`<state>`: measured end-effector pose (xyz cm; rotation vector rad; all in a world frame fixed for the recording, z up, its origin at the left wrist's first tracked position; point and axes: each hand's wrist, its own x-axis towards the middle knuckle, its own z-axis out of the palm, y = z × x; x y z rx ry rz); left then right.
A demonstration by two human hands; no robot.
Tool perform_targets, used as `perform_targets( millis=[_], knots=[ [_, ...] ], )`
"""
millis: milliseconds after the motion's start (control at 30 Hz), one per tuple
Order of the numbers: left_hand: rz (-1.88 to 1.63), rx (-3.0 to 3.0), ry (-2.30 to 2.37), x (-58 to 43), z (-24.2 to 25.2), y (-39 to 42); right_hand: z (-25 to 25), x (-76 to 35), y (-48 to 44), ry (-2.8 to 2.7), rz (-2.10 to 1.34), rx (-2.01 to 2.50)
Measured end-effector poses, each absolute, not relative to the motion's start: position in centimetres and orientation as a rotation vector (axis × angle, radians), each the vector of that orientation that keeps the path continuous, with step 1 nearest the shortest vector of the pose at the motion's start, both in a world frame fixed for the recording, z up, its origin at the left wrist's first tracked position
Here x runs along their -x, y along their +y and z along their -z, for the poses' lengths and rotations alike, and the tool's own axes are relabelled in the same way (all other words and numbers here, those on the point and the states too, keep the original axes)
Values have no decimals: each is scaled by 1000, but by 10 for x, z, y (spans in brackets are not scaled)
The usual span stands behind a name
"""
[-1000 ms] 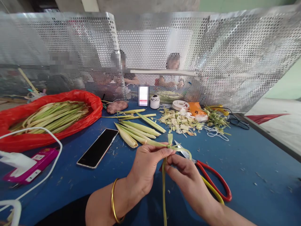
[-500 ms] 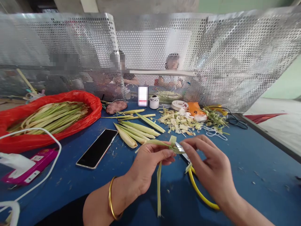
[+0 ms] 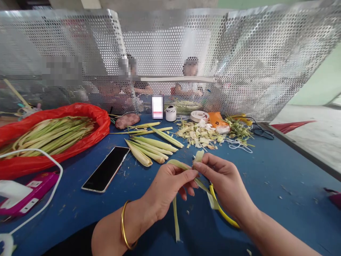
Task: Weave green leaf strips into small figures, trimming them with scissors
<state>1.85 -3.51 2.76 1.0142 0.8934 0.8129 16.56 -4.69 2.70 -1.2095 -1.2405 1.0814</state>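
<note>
1. The left hand (image 3: 166, 185) and right hand (image 3: 226, 181) meet above the near middle of the blue surface (image 3: 271, 177). Between them they hold a pale green strip (image 3: 183, 166) of leaf.
2. The left fingers (image 3: 186, 175) are pinched narrow on the strip where it folds. The right fingers (image 3: 206, 167) are closed on it just beside them, so the two sets of fingertips nearly touch.
3. A short end of the strip stands up above the right fingertips. A long tail hangs from the left hand towards the near edge, its tip close to the surface.
4. Scissors (image 3: 223, 215) with a yellow handle lie under the right hand. Their blades are hidden, and I cannot tell whether the hand touches them.
5. Far of the hands lie folded leaves (image 3: 151, 147), and a phone (image 3: 106, 173) lies to the left. Further left is a red bag (image 3: 102, 122) of long leaves, and scraps (image 3: 199, 133) lie far right.
6. Risks, as I judge them:
   - The strip looks thin and is creased at the fold, so a hard pull from either hand could split it along the grain or tear it.
   - Only fingertips hold it, so the fold may slip open if one pinch loosens.
   - The hanging tail could catch on the scissors.
   - A lowered right hand could meet the unseen blades.
</note>
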Motion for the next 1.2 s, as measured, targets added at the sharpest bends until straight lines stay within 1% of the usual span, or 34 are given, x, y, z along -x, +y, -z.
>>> perform_targets(
  millis=[367, 433, 567, 633, 700, 833, 967, 1133, 1200],
  knots=[
    [-792, -1031, 908, -20, -28, -37, -20, -163, -46, -1333, -764, 1308],
    [-789, -1012, 910, -20, -27, -37, -19, -163, -45, -1316, -812, 1302],
    [-805, -908, 914, -18, -27, -36, -24, -167, -43, -1299, -1019, 1263],
    [-847, -882, 915, -17, -29, -34, -29, -169, -44, -1343, -1037, 1244],
    [-899, -876, 932, -15, -31, -32, -33, -171, -46, -1409, -934, 1273],
    [-996, -866, 992, -15, -33, -31, -30, -171, -48, -1564, -605, 1342],
    [-1041, -847, 1002, -16, -31, -31, -19, -168, -48, -1676, -434, 1334],
    [-1052, -816, 955, -13, -31, -27, -17, -169, -50, -1819, -99, 1216],
    [-1066, -878, 966, -10, -34, -26, -19, -171, -52, -1876, -26, 1149]
  ],
)
